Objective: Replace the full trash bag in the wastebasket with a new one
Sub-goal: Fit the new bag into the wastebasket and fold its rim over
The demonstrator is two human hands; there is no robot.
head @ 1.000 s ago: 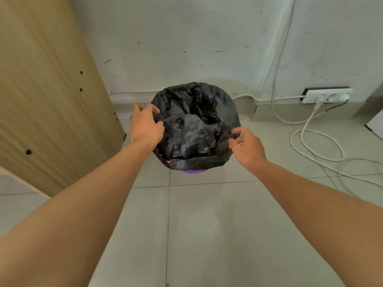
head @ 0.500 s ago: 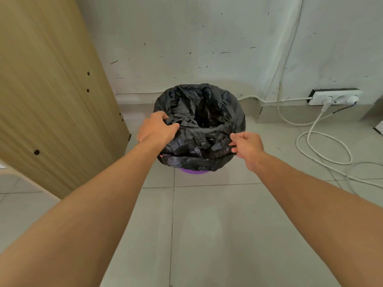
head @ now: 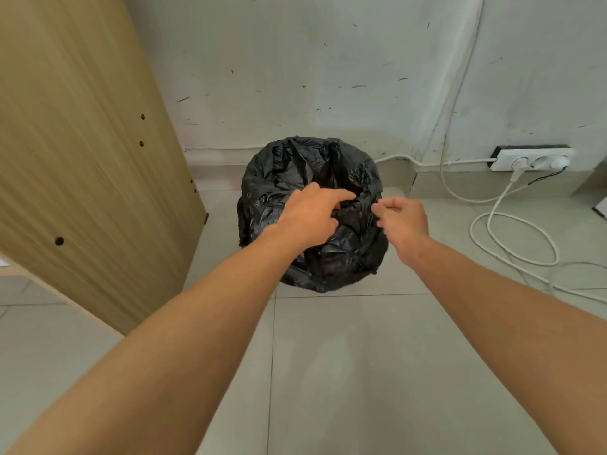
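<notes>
A tall wooden panel (head: 85,152) with small dark holes fills the left of the frame, standing on a pale tiled floor (head: 345,372). A scuffed white wall (head: 295,60) runs across the top. At the right, a white power strip (head: 533,158) sits along the baseboard, its white cable (head: 512,241) looping over the tiles.

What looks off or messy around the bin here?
Nothing spilled or damaged. The crumpled black plastic trash bag is bunched over the bin's rim, with the left hand and right hand gathering its top. Loose white cables trail in loops across the floor from the white wall power strip, a possible trip hazard.
</notes>
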